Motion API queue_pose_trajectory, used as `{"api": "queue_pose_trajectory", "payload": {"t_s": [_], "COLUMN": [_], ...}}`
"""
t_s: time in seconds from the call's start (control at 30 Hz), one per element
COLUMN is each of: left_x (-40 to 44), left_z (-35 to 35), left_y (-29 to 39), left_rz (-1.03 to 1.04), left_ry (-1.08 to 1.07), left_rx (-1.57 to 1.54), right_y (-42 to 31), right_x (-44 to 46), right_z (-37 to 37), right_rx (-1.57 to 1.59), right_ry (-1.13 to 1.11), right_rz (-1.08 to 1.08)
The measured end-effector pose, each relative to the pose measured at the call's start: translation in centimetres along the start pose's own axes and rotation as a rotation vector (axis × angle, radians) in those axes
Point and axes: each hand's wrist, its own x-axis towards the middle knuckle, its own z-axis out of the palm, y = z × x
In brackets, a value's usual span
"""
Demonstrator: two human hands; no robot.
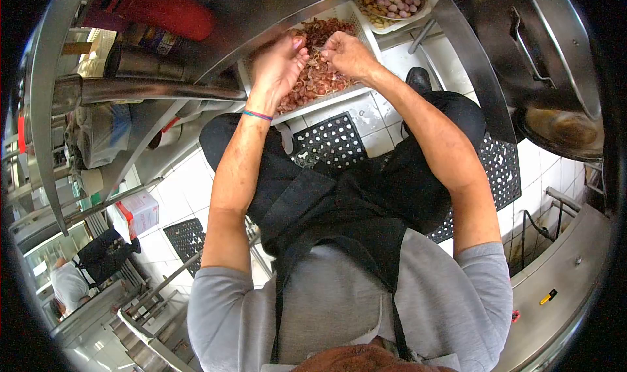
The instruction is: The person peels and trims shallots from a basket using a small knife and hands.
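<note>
A white perforated tray (336,101) stands low in front of me, filled with reddish-brown, papery pieces (320,75) that look like shallots and their skins. Over its left part is my left hand (281,62), slightly blurred, its fingers curled in and a coloured band on the wrist. My right hand (349,55) faces it from the other side, thumb and fingertips pinched together. Whatever sits between the fingers of either hand is too small to make out. Just beyond the tray's right corner, a pale basket (382,29) holds round pinkish-white bulbs, like peeled shallots, and yellowish pieces.
A steel counter edge (281,19) hangs over the tray's far side. Black perforated mats (330,140) lie on the white tiled floor. At right are a large steel pot (529,39) and a steel surface with a yellow cutter (548,297). Another person (72,284) is at far left.
</note>
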Motion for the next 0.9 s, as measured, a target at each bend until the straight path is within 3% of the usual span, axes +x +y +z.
{"api": "queue_pose_trajectory", "payload": {"t_s": [0.1,0.47,0.7,0.9], "left_x": [0.1,0.7,0.5,-0.4], "left_z": [-0.1,0.9,1.6,3.0], "left_y": [0.1,-0.9,-1.4,-2.0], "left_rz": [-0.084,-0.064,0.043,0.052], "left_ry": [0.003,-0.1,-0.067,-0.051], "left_rx": [-0.043,-0.061,0.058,-0.015], "right_y": [-2.8,-5.1,-3.8,-4.4], "right_x": [-1.9,-2.7,-1.9,-2.6], "right_z": [-0.2,-0.2,0.6,0.8], "right_rx": [0.138,0.354,0.329,0.337], "right_ry": [-0.005,-0.034,0.03,0.096], "right_rz": [-0.03,-0.04,-0.135,-0.171]}}
